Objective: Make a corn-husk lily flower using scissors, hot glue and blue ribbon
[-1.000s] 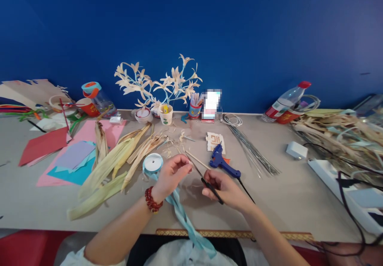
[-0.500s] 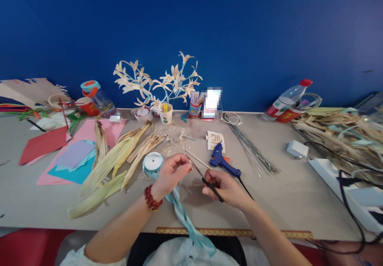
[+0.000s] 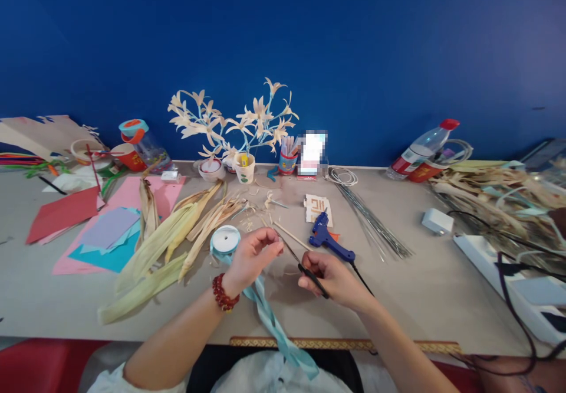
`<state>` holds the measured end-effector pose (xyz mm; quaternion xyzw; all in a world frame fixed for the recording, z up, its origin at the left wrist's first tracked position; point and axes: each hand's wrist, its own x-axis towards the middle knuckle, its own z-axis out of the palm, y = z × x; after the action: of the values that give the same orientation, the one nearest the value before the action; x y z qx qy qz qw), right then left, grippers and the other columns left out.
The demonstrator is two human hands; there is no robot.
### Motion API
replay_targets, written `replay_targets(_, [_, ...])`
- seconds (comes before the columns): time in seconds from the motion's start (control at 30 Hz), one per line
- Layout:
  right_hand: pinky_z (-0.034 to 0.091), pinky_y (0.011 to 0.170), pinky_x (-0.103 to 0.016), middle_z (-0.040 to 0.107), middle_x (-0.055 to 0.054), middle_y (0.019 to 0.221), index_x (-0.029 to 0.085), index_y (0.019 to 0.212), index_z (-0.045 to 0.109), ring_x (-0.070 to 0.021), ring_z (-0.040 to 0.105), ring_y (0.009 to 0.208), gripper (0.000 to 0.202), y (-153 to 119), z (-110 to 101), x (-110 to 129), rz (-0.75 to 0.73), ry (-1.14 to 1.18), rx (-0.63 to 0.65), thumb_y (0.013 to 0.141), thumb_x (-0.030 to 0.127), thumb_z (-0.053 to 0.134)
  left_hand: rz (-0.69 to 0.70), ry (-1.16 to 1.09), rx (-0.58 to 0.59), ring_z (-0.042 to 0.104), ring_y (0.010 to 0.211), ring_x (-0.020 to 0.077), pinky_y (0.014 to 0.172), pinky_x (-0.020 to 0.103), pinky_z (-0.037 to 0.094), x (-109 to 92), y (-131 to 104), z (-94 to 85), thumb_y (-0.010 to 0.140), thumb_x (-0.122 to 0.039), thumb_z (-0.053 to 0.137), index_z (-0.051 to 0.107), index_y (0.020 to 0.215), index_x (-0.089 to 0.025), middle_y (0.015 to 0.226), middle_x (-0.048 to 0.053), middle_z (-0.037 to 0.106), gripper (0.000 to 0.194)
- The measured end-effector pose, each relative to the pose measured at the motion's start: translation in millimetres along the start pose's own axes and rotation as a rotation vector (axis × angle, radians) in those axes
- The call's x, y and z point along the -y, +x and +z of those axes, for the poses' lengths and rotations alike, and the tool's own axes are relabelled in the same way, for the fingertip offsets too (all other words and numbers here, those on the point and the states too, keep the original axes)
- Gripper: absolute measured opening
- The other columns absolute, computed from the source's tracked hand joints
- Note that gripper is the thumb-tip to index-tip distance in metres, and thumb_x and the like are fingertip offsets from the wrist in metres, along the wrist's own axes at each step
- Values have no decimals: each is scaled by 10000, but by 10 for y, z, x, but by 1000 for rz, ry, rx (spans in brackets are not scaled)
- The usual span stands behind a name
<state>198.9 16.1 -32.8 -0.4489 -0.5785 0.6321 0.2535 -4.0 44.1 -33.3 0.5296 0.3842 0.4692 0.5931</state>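
Observation:
My right hand (image 3: 336, 278) grips black-handled scissors (image 3: 315, 282), their blades pointing up and left toward my other hand. Thumb and fingertips of my left hand (image 3: 251, 256) are pinched together near the blade tips; whatever they pinch is too small to make out. A red bead bracelet (image 3: 224, 292) circles that wrist. Beside the left hand lies a spool (image 3: 226, 239) of light blue ribbon (image 3: 270, 319), whose loose length trails over the table edge onto my lap. A thin pale stick (image 3: 292, 235) lies behind the scissors, and pale husk scraps (image 3: 251, 219) are scattered beyond my fingers.
Corn husks (image 3: 154, 257) and coloured paper (image 3: 106, 228) cover the left side. Potted husk flowers (image 3: 245, 172) stand at the back. A blue glue gun (image 3: 327, 239), wires (image 3: 375, 222), a power strip (image 3: 495, 269) and a tilted bottle (image 3: 418, 151) are on the right.
Both hands and the scissors keep almost the same position. The view has shifted very slightly, and a dark shape now shows at the far right edge by the husk pile.

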Motion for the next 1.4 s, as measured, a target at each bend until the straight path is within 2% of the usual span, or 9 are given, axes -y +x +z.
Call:
replay_targets(0.23, [215, 434, -209, 446, 81, 437, 208, 635, 395, -69, 339, 409, 489, 21, -53, -84, -20, -21, -26, 711, 564, 723, -6, -8, 15, 542, 659, 120, 649, 241, 440, -12, 0, -18, 805, -337, 648, 594, 768, -164, 692, -1, 599, 185])
replay_targets(0.47, [433, 592, -246, 609, 0, 744, 212, 768, 472, -140, 563, 657, 433, 122, 83, -44, -150, 187, -335, 645, 469, 798, -54, -92, -3, 549, 673, 129, 674, 249, 438, 7, 13, 0, 803, -323, 656, 604, 748, -157, 691, 13, 604, 182])
replay_targets(0.57, [436, 588, -240, 638, -14, 841, 220, 816, 491, -138, 561, 683, 390, 183, 191, 24, -204, 286, -377, 651, 398, 797, -61, -109, -4, 544, 681, 127, 686, 246, 429, 26, 6, 22, 806, -297, 653, 619, 755, -161, 698, 12, 607, 149])
replay_targets(0.77, [400, 541, -240, 607, 14, 736, 223, 800, 493, -133, 522, 627, 355, 230, 250, 104, -219, 347, -423, 637, 320, 792, -61, -109, 10, 550, 698, 137, 698, 254, 434, 64, -3, 15, 816, -274, 626, 637, 804, -171, 739, 13, 607, 103])
replay_targets(0.83, [379, 506, -232, 601, 9, 730, 214, 813, 519, -124, 504, 601, 331, 225, 220, 93, -200, 369, -391, 644, 299, 789, 12, -31, 6, 569, 745, 156, 721, 279, 456, 52, -4, -9, 828, -254, 595, 645, 914, -182, 846, 40, 629, 124])
replay_targets(1.0, [301, 431, -199, 571, 25, 725, 199, 842, 560, -74, 427, 506, 298, 195, 175, 62, -150, 499, -326, 651, 257, 782, 432, 419, 27, 584, 951, 227, 893, 386, 446, -22, -24, -29, 796, -177, 603, 665, 1070, -224, 1037, 96, 636, 285])
replay_targets(1.13, [266, 412, -197, 570, 31, 696, 201, 836, 543, -64, 386, 459, 344, 185, 189, 85, -109, 561, -312, 632, 314, 797, 490, 529, 35, 599, 905, 240, 863, 398, 454, -34, -35, -2, 798, -173, 613, 713, 968, -257, 916, 82, 693, 214])
replay_targets(1.27, [275, 425, -216, 587, 9, 685, 202, 831, 521, -96, 427, 485, 348, 160, 137, 43, -115, 359, -379, 719, 458, 727, 413, 447, -56, 613, 803, 215, 804, 360, 467, -3, -16, -21, 809, -217, 624, 715, 854, -236, 812, 61, 695, 103])
replay_targets(1.4, [316, 497, -246, 580, -4, 671, 208, 742, 542, -150, 507, 576, 356, -1, 29, -101, -91, -338, -462, 711, 517, 716, 216, 219, -272, 625, 739, 177, 727, 294, 481, 40, 40, -77, 820, -311, 630, 673, 840, -201, 763, 33, 679, 120])
